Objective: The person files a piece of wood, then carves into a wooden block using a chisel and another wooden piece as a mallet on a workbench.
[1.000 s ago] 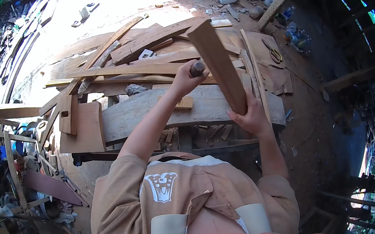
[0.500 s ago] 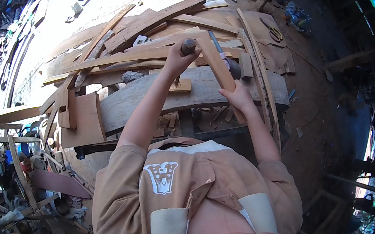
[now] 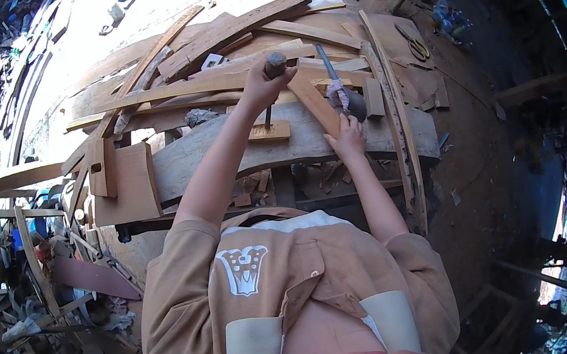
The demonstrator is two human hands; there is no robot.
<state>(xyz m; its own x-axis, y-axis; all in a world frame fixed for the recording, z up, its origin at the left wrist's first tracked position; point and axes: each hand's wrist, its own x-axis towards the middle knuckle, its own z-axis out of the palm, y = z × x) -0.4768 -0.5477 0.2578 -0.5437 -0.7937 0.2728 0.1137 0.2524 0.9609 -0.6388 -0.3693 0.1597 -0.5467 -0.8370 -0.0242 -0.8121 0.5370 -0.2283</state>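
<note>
My left hand (image 3: 261, 86) is wrapped round the round-topped handle of a chisel (image 3: 275, 65), whose thin blade points down to a small wood block (image 3: 269, 131) lying on the workbench plank (image 3: 208, 160). Under my right hand (image 3: 347, 139) is a flat wooden piece (image 3: 315, 103), which lies slanted on the bench; the fingers close on its near end. Just beyond that hand rests a mallet-like tool with a dark head (image 3: 355, 105) and a bluish handle (image 3: 325, 61). A small upright block (image 3: 373, 98) stands to its right.
Long boards (image 3: 233, 34) are piled behind the bench. A board with a slot (image 3: 102, 167) leans at the left on a wide panel (image 3: 134, 181). Long strips (image 3: 387, 88) lie at the right, with yellow-handled scissors (image 3: 418, 49) beyond. Scraps clutter the far left.
The wooden piece has come down from upright in my right hand onto the bench. My left hand has moved left with the chisel, now over the small block. The mallet-like tool has come into view.
</note>
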